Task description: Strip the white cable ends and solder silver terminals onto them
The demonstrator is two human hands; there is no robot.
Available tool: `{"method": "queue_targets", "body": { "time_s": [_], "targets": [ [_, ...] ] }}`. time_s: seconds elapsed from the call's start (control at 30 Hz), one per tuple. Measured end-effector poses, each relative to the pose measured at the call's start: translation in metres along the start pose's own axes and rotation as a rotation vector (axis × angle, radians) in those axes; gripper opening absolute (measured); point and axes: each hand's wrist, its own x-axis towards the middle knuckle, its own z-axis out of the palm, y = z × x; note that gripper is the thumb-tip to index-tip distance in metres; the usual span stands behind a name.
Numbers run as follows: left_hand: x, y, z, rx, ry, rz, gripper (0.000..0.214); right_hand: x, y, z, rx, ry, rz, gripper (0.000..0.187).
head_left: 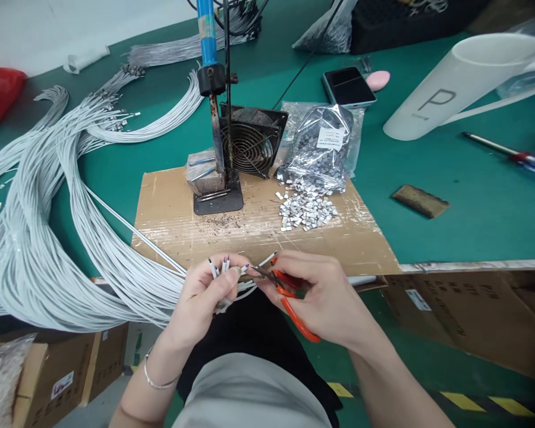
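My left hand (205, 297) is closed around a small bunch of grey cable ends (220, 266), whose stripped tips stick up above the fingers. My right hand (321, 291) grips orange-handled scissors (289, 300), with the blades pointing left toward those tips. Both hands hover just off the near edge of a cardboard sheet (169, 220). The cables trail left into a large looped bundle of grey cables (49, 238).
On the cardboard stand a soldering-iron stand (216, 178), a small fan (249, 142), a pile of small metal terminals (307, 208) and their foil bag (321, 148). Farther back lie a phone (348, 86), a white tube (463, 83) and a screwdriver (508, 151). Cardboard boxes (472, 309) sit below the table edge.
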Motion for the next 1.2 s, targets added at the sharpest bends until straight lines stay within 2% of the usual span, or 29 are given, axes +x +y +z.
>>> {"method": "queue_targets", "body": {
  "time_s": [0.63,0.93,1.1,1.2],
  "targets": [
    [0.0,-0.002,-0.002,0.01,0.034,-0.012,0.036,0.0,-0.004,0.001,-0.071,0.074,-0.128,0.041],
    [0.001,-0.001,0.001,-0.034,0.004,-0.036,0.036,0.003,-0.004,0.004,-0.091,0.125,-0.201,0.04],
    [0.001,0.005,0.0,0.064,-0.02,-0.008,0.037,0.004,0.0,0.005,-0.093,0.163,-0.236,0.042],
    [0.001,0.006,-0.001,0.111,-0.045,0.012,0.035,0.003,0.003,0.005,-0.096,0.223,-0.198,0.046]
  ]
}}
